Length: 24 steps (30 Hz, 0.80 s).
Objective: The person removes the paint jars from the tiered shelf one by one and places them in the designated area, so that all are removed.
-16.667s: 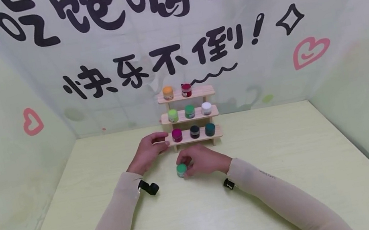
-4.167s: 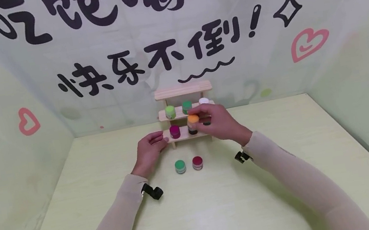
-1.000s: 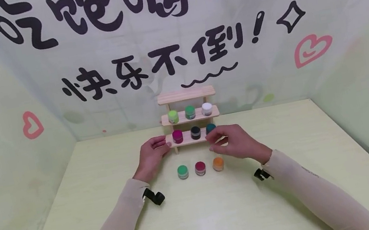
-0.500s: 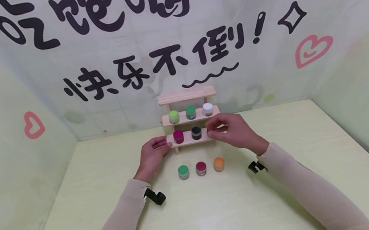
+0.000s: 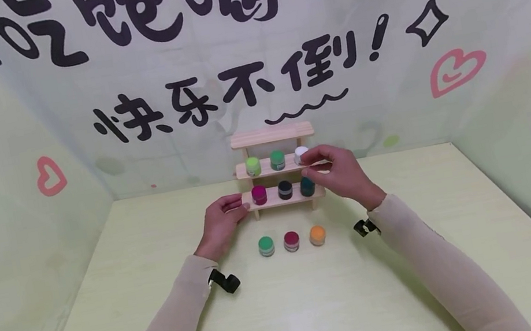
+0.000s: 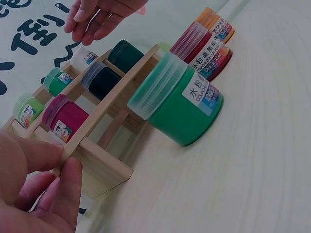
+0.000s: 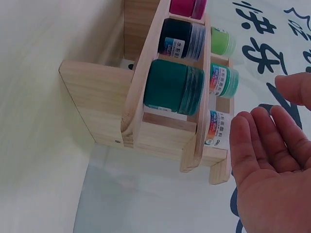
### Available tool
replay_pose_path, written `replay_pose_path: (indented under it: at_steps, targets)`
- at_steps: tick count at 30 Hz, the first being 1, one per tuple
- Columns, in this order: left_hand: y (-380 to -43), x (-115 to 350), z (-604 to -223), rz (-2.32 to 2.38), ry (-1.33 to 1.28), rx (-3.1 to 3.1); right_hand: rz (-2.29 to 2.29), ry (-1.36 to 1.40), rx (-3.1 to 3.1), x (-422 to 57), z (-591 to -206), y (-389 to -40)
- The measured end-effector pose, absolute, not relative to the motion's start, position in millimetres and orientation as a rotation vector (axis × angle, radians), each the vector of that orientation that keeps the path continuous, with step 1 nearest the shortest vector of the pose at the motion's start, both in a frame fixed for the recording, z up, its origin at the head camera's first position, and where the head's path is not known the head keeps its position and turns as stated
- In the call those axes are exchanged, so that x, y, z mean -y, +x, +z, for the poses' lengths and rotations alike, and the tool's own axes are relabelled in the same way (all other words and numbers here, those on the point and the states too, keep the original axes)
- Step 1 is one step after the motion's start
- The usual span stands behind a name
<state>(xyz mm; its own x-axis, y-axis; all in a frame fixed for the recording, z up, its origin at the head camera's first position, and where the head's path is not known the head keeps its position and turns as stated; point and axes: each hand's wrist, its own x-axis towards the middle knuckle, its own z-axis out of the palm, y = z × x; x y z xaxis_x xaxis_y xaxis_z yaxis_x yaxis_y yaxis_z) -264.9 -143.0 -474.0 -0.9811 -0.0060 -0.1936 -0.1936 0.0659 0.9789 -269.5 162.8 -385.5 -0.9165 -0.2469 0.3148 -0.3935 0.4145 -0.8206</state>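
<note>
Head view: wall lettering (image 5: pixel 248 87) says 快乐不倒!, left hand (image 5: pixel 222 226) pinching the wooden rack (image 5: pixel 272 135) by its end. Left wrist: red jar (image 6: pixel 208 54) on the bench (image 6: pixel 243 170) reads 水粉画颜料; racked magenta jar (image 6: pixel 65 116), "deli". Right wrist: right hand (image 7: pixel 274 167) relaxed beside the racked white jar (image 7: pixel 218 128).

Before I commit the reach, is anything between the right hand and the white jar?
No, nothing visible stands between the right hand and the white jar on the middle shelf. The dark teal jar stands on the lowest shelf, in front of and below it.
</note>
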Motion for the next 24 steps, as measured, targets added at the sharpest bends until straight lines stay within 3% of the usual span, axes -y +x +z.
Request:
replay_pose_path:
  at_steps: [24]
  targets:
    - [-263.5, 141.3, -469.0, 2.057, -0.242, -2.173, 1.437, 0.341, 2.501, -157.2, -389.1, -308.2]
